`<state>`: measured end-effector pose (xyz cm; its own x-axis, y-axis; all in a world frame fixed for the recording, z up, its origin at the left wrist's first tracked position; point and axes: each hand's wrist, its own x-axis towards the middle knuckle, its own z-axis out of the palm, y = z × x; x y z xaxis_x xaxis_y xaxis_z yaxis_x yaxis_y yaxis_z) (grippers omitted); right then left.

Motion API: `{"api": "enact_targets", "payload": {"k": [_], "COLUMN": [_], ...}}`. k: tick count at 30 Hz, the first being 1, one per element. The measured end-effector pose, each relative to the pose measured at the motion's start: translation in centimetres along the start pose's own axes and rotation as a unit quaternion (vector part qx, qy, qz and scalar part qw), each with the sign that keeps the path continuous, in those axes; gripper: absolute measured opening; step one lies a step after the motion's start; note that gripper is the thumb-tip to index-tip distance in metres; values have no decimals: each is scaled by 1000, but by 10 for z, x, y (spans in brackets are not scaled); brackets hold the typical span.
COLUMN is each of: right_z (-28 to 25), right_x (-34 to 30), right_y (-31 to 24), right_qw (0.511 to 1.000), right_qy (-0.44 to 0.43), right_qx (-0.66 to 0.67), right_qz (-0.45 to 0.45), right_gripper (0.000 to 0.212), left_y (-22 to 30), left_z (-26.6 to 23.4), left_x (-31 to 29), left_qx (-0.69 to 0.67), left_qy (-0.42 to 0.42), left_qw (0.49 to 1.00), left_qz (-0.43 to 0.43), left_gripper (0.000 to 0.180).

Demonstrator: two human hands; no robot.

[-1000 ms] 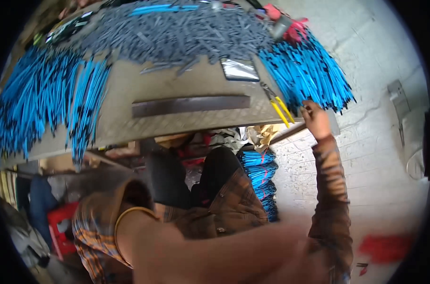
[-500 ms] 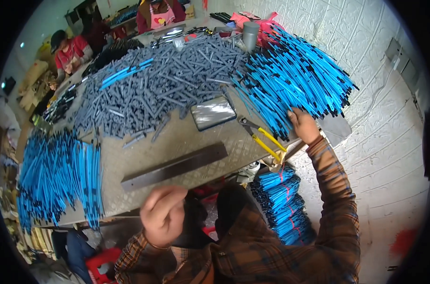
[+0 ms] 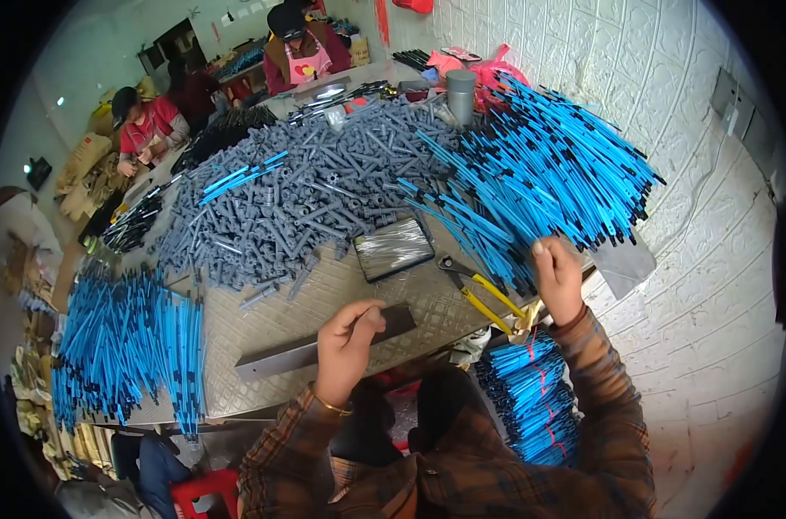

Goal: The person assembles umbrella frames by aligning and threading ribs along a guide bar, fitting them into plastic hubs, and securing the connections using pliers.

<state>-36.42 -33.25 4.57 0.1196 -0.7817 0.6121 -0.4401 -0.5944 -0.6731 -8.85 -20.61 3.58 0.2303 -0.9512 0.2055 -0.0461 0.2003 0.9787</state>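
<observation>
My right hand (image 3: 559,278) is closed, thumb against curled fingers, at the near edge of a big heap of thin blue rods (image 3: 540,164) with black ends. Whatever lies in that pinch is hidden from me. Over the table's front, my left hand (image 3: 345,346) has its fingertips pressed together; I cannot make out anything between them. Beneath that hand lies a dark flat bar (image 3: 281,361). Yellow-handled pliers (image 3: 488,303) rest left of my right hand. Beyond the bar is a dark shallow box (image 3: 394,248) filled with fine silvery pins.
Grey plastic tubes (image 3: 298,190) cover the table's middle. More blue rods (image 3: 125,346) lie at the left edge. Red-tied blue bundles (image 3: 536,398) are stacked below the table at right. A grey cylinder (image 3: 460,95) stands at the back. Two people (image 3: 302,56) sit across the table.
My left hand has risen and moved right, over the bar's end. My right hand stays by the blue rods, its fingers now more upright. The view has tilted up slightly.
</observation>
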Motion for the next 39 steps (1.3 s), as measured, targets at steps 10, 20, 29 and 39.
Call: {"api": "enact_targets", "payload": {"k": [10,20,29,39], "right_z": [16,15,8,-3], "right_x": [-41,-54,-58,-57], "right_y": [-57,-90,-82,-72], "right_qw": [966,886,842,932], "right_qy": [-69,-250,-331,-340], "right_qx": [28,7,-141,58], "right_qz": [-247,-390,-403,-108], "right_gripper": [10,19,47,33], "left_y": [38,56,69,63], "left_z": [-11,-68,-104,-55], "left_x": [35,-2,-44,-94], "left_qx": [-173,-271,-316,-486], "left_qy": [150,47,-155,-32], "left_qw": [968,958,935,873], "left_qz": [106,84,-52,-35], "left_gripper": [21,15,36,32]}}
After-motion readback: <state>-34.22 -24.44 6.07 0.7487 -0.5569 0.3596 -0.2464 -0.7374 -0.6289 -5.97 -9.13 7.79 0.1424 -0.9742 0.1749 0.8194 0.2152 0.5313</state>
